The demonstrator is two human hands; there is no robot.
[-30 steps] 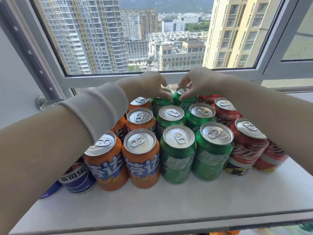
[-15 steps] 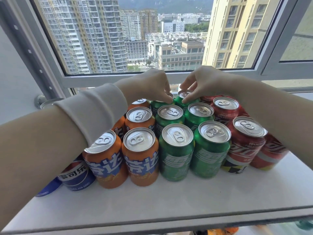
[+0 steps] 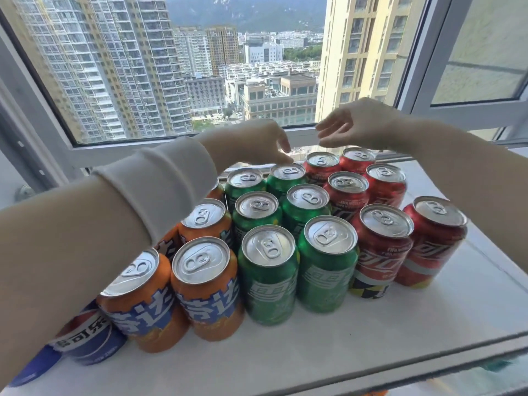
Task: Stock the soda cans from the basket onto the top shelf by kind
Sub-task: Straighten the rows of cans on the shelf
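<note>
Six green aluminium soda cans [image 3: 268, 275] stand in two files down the middle of the white top shelf [image 3: 371, 338]. Six red cans [image 3: 383, 252] are packed to their right and orange cans [image 3: 205, 292] to their left. Dark blue cans [image 3: 85, 342] sit at the far left, half hidden under your forearm.

Your left hand [image 3: 254, 144] reaches to the back of the green block. Its fingers bend down so the tips touch, or all but touch, the lid of the rear right green can [image 3: 287, 174], but they are not wrapped round it and lift nothing. Your right hand [image 3: 360, 124] hangs above the back red cans with fingers loose and spread, holding nothing.

Every lid in view shows its pull tab flat and unbroken, so judge the cans full. That makes them heavy for their size and stiff while sealed, yet thin-walled enough to dent and smooth enough to slip. Take one round the middle of its wall, or by the rim from above with fingertips spread. In a block this tight, only the rim looks reachable, and a nudged can will likely push its neighbours. The basket is out of view, so you cannot tell what remains in it.
</note>
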